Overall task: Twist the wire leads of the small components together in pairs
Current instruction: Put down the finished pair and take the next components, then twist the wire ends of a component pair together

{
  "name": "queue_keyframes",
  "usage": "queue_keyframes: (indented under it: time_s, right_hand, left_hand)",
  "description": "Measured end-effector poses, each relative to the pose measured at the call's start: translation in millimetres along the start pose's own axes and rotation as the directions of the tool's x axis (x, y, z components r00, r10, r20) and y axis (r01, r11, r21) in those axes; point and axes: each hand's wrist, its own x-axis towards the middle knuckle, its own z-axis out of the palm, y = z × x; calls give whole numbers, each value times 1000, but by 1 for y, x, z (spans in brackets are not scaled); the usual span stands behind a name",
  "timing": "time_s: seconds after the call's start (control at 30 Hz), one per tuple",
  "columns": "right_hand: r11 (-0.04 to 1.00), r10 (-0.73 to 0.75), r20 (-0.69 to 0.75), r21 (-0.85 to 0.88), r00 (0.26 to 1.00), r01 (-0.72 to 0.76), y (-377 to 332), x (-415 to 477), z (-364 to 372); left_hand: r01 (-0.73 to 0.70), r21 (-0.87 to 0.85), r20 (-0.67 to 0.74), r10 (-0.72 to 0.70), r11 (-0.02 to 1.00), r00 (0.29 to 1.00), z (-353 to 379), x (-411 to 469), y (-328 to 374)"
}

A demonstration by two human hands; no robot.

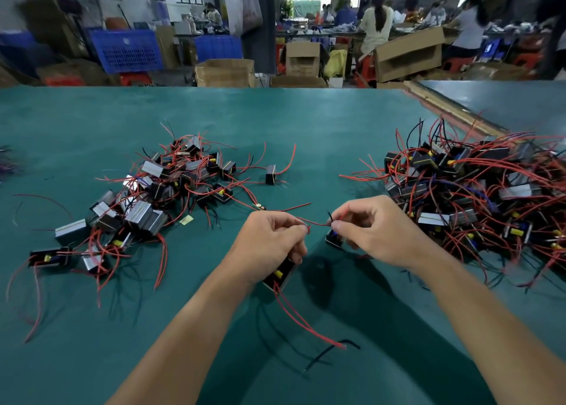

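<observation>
Covering the worktop (pixel 306 119): a plain teal-green sheet. A second worktop (pixel 508 101) of the same colour lies far right of the left grip, past a pale strip.
Room: a workshop hall beyond the worktop's far edge, blurred, with several people at long benches.
Left grip (pixel 269 239): thumb and forefinger pinch one end of the red lead (pixel 318 223), and the lower fingers curl round the first component (pixel 280 277), a black block with a yellow spot.
Right grip (pixel 370 230): just right of the left grip, its thumb and forefinger pinch the lead's other end together with a short black lead (pixel 329 216).
Second component (pixel 334 238): hangs under the right grip's fingers, between the two grips.
Trailing leads (pixel 306 325): two red and one black, running from the first component toward the viewer.
Heaps, two: the left heap (pixel 147 196) up and left of the left grip, and the larger right heap (pixel 459 190) far to its right.
Lone component (pixel 270 174), one: straight beyond the left grip.
Blue crates, two: crate one (pixel 125 51) and crate two (pixel 218 47), on the floor far beyond it.
Cardboard boxes (pixel 225 72): several, too blurred to count.
</observation>
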Motion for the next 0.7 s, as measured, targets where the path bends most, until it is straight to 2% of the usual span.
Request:
queue_keyframes:
  time_s: [0.17,0.3,0.47,0.57,0.7]
  right_hand:
    - [994,-31,-157,-110,987,14,7,2,5]
    - [994,-35,-248,-105,968,9,6,3,10]
    - [968,-114,-481,-250,869,-12,12,4,4]
    - [982,-88,-468,-191,879,-4,11,5,1]
    - [996,-67,-333,-79,940,43,8,5,8]
  left_hand:
    - [54,-9,146,-52,999,988,-1,-5,2]
    - [63,71,222,-78,995,972,-6,-5,1]
    - [109,111,354,-142,988,924,-7,-11,3]
    - [100,93,380,-128,991,916,-4,-13,5]
    - [99,32,291,-104,995,951,-4,-9,6]
